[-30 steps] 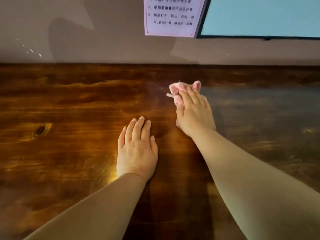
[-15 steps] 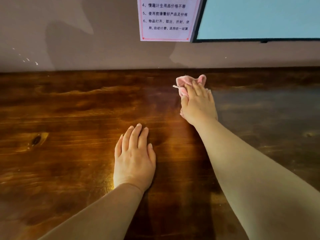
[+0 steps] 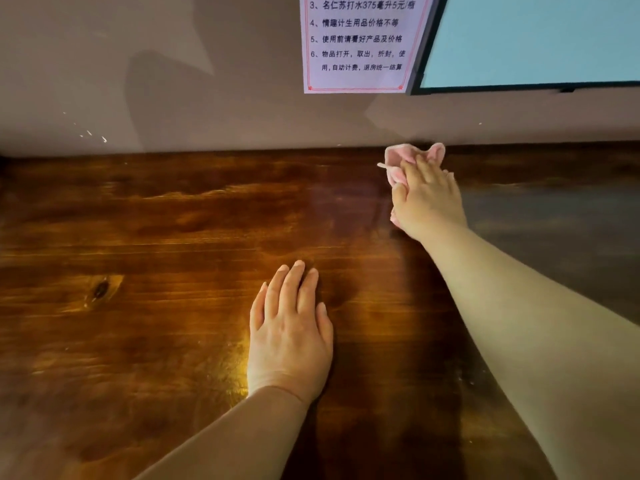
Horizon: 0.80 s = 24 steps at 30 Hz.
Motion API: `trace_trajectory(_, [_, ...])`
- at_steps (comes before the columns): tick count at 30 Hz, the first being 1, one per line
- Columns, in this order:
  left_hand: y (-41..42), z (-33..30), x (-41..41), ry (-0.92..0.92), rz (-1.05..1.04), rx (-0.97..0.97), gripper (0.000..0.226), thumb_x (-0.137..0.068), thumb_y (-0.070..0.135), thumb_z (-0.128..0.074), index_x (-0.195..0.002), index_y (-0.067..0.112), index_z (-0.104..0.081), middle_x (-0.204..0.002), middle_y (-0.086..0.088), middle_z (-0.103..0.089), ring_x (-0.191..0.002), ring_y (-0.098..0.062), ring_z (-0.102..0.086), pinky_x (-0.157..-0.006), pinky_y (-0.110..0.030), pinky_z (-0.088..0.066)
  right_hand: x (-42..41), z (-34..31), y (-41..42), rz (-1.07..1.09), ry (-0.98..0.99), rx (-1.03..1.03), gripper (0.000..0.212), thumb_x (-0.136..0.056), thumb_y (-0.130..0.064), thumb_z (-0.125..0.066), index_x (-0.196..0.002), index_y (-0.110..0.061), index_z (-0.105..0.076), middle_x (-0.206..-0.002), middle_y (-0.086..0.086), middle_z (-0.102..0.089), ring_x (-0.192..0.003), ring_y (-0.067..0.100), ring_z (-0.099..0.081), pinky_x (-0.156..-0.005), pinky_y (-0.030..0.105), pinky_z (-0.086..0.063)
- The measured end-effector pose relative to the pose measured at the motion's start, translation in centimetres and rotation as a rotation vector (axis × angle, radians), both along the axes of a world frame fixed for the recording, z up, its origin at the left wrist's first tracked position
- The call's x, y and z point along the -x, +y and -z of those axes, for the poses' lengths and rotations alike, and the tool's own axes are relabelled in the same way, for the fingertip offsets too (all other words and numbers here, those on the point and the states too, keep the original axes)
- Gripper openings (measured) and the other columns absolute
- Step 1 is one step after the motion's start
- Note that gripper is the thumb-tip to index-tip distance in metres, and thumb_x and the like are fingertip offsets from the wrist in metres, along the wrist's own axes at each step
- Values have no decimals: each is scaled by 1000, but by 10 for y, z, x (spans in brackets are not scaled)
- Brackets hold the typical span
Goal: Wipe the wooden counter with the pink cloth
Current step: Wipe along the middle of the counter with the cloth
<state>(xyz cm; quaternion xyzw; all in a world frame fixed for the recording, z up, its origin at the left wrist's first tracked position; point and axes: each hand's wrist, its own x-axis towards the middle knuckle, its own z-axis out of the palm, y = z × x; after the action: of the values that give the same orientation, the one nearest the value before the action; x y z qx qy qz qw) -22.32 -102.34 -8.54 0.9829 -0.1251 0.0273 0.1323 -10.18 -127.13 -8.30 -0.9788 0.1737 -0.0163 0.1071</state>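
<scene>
The dark wooden counter [image 3: 156, 237] fills the lower view and ends at the wall. A small pink cloth [image 3: 398, 161] lies bunched at the counter's far edge, right of centre, touching the wall line. My right hand [image 3: 427, 202] presses flat on top of it with straight fingers, so most of the cloth is hidden beneath the palm. My left hand [image 3: 289, 330] rests flat on the bare wood nearer to me, fingers together, holding nothing.
A grey wall [image 3: 173, 81] rises behind the counter. On it hang a printed paper notice [image 3: 360, 43] and a dark-framed screen [image 3: 533, 39] at upper right. A dark knot [image 3: 100, 289] marks the wood at left.
My right hand has pushed the pink cloth away from me across the counter until it reaches the wall. My left hand has stayed flat in place.
</scene>
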Motion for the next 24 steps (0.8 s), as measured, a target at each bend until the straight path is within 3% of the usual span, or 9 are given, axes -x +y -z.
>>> trace_trajectory(3, [0,1,0,0,-1,-8,50,-100,36,-31,-143,19,-49,-152,0,-43,-144,-20,-33,-119,-44,-26,17,6,5,-18,-29,46,57,-106,-37,-23,-161,-21,-24,-170,0,-15,-157,18,-6,-128,41,-6])
trace_trajectory(8, [1,1,0,-20,-1,-11,50,-100,37,-31,-143,20,-48,-152,0,-43,-144,-19,-33,-118,-44,-27,-20,-8,-19,-21,-29,-12,51,-105,-31,-29,-155,-27,-32,-166,-5,-22,-154,18,-16,-125,45,-16])
trace_trajectory(14, [1,2,0,-25,0,-5,51,-99,37,-30,-143,19,-48,-152,-1,-43,-144,-21,-33,-118,-45,-26,9,2,-6,37,0,10,55,-106,-34,-26,-160,-21,-25,-170,1,-14,-157,20,-6,-127,43,-5])
trace_trajectory(19, [1,5,-1,-59,0,-7,49,-99,36,-30,-141,19,-49,-150,-1,-45,-143,-21,-35,-117,-43,-27,-13,-2,-29,58,-39,25,51,-104,-33,-29,-155,-25,-33,-166,0,-24,-154,22,-17,-125,46,-15])
trace_trajectory(24, [1,2,0,-23,-3,-9,50,-100,37,-29,-144,20,-47,-152,0,-42,-145,-20,-32,-119,-44,-26,-8,-11,-26,90,22,-21,52,-107,-32,-26,-158,-25,-27,-168,1,-18,-155,22,-12,-126,46,-11])
